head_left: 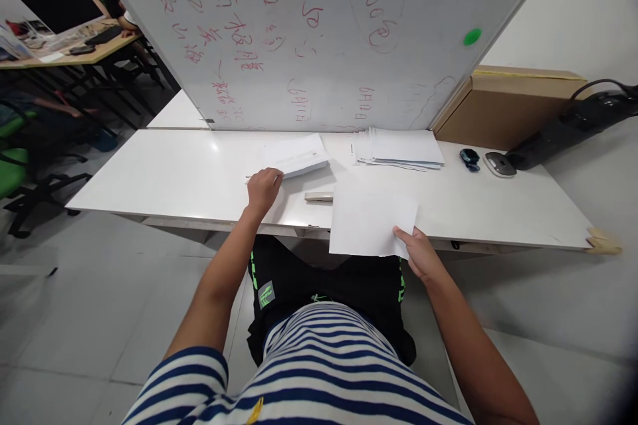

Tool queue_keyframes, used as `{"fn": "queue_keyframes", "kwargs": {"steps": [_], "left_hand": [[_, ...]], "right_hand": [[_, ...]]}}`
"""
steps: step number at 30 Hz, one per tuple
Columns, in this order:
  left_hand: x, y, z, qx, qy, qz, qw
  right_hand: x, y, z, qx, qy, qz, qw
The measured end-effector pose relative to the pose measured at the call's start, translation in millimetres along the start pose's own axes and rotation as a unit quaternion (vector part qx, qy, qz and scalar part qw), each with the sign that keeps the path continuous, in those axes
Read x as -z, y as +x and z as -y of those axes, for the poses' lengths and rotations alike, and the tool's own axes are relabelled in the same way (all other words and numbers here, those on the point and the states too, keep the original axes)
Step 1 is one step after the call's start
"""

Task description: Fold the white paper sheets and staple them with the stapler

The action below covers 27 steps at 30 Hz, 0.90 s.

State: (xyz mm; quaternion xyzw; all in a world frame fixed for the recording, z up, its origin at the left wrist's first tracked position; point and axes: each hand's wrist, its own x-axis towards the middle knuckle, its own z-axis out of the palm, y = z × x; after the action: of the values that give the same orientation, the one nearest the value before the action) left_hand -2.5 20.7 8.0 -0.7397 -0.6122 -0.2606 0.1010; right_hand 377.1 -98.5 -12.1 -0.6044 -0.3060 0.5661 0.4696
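My right hand (419, 251) pinches a white sheet of paper (371, 216) by its lower right corner, thumb on top. The sheet extends over the table's front edge and covers the right part of a beige stapler (318, 196). My left hand (264, 191) is closed at the near left corner of a tilted stack of papers (302, 154), its fingertips pinching at the edge. How many sheets they grip cannot be made out. A second paper stack (403, 148), with slightly uneven edges, lies at the back, right of the middle.
A whiteboard (329, 33) with red writing stands along the back of the white table (149, 172). To the right are a dark watch (469, 159), a rounded grey-and-white device (500, 164), a black cylindrical object (573, 121) and a cardboard box (498, 106). Another person sits at a far-left desk (94, 50).
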Motion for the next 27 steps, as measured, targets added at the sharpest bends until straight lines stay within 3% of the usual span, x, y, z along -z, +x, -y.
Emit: {"fn": "queue_keyframes", "kwargs": {"steps": [7,12,19,24,27], "left_hand": [[36.3,-38.7,-40.4,-0.122,-0.05,-0.038,0.991],[55.4,-77.7,-71.1,-0.21,-0.089,-0.002,0.974],[37.8,-119.9,-95.2,-0.237,-0.106,0.018,0.965],[21.2,-142.2,-98.5,-0.194,-0.135,-0.012,0.972],[12.6,-155.6,-102.3,-0.136,-0.177,-0.021,0.975]], "right_hand": [[-3.0,-0.1,10.4,-0.039,0.061,0.037,0.997],[-0.1,0.2,17.4,-0.051,0.106,0.064,0.991],[-17.1,-12.0,2.8,-0.088,0.071,0.102,0.988],[-22.4,-25.1,-4.2,-0.08,0.025,0.045,0.995],[-23.0,-28.9,-12.5,-0.107,0.017,0.055,0.993]]}}
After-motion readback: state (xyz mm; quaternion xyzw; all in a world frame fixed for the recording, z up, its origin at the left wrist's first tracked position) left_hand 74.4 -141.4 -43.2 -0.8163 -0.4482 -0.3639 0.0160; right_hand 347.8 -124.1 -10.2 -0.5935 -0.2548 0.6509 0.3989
